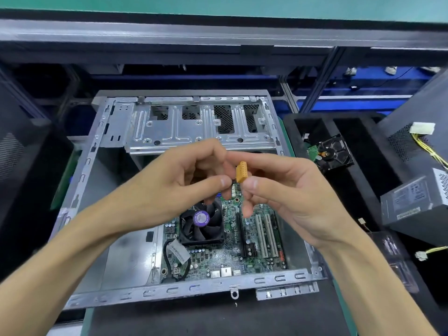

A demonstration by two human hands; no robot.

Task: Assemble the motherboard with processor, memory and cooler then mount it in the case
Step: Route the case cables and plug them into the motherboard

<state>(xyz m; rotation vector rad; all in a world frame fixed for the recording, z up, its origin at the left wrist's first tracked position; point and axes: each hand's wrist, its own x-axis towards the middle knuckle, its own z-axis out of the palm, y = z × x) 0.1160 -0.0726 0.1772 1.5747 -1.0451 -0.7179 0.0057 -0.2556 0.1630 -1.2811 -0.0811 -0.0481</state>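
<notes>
Both hands' grips (pixel 169 175) (pixel 288 190) pinch orange connector (pixel 241 171) above mobo (pixel 242 238); fan sticker (pixel 201 218) text unreadable.

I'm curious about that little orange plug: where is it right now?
In the head view, the orange connector sits mid-frame, pinched between the fingertips of both hands, above the cooler fan on the motherboard.

Two hands meet above an open computer case (pixel 80 190). The right hand (pixel 286 190) pinches an orange connector (pixel 241 171); the left hand (pixel 174 185) curls beside it. Below, the motherboard (pixel 242 253) carries a cooler fan (pixel 201 224).
</notes>
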